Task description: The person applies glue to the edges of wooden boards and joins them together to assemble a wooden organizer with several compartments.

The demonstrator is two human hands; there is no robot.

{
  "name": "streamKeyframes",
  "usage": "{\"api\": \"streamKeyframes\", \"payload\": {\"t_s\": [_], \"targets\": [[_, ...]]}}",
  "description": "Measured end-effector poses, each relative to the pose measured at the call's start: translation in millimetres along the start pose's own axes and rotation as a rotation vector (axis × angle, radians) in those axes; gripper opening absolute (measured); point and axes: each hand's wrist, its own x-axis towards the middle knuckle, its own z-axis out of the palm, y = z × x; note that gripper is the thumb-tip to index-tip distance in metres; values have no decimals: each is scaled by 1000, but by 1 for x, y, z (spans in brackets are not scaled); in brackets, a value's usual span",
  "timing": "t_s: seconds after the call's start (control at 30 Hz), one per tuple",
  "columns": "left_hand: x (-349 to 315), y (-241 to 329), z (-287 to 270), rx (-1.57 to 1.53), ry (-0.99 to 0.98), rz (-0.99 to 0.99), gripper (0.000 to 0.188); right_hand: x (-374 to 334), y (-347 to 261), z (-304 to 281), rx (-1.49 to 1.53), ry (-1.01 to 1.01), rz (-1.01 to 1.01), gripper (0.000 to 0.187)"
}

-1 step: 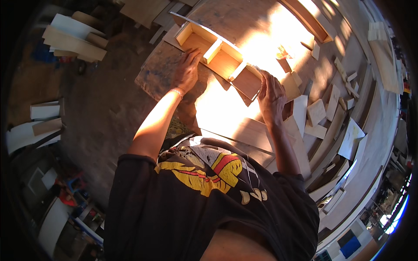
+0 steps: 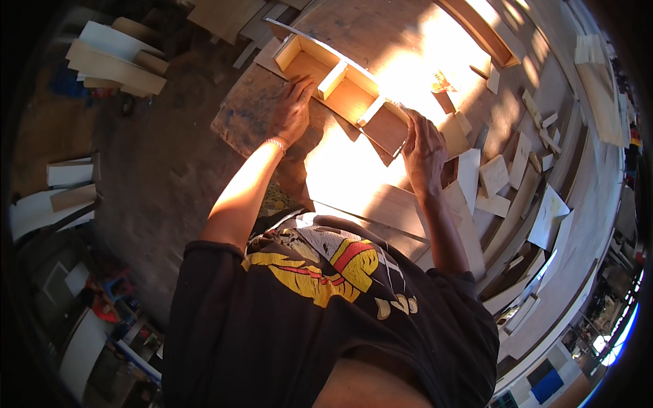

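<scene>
A shallow wooden box (image 2: 351,102) with a back wall and two short dividers lies slanted on the workbench, its side toward me without a wall. My left hand (image 2: 292,112) has its fingers bent over the near edge at the left compartment. At the other end, my right hand (image 2: 423,146) grips the right end of the box, thumb and fingers around the short end panel. The undersides of both hands are hidden. Strong sunlight washes out part of the bench around the box.
Wood offcuts (image 2: 494,177) and thin strips crowd the right side of the bench (image 2: 248,112). A long wooden trough-like piece (image 2: 479,30) lies at the far right. Stacked boards (image 2: 115,61) stand at the far left. A flat plank (image 2: 388,204) lies close in front of me.
</scene>
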Motion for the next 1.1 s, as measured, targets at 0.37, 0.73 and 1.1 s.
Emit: {"api": "streamKeyframes", "payload": {"t_s": [0.37,0.73,1.1], "targets": [[-1,-2,3,-7,-3,-14,39,-4,-11,-11,-69,-127,-8,17],[1,0,-1,8,-14,-6,40,-15,-2,-6,364,-86,303,13],[0,-2,3,11,-5,6,40,50,-18,-17,521,-368,235,14]]}}
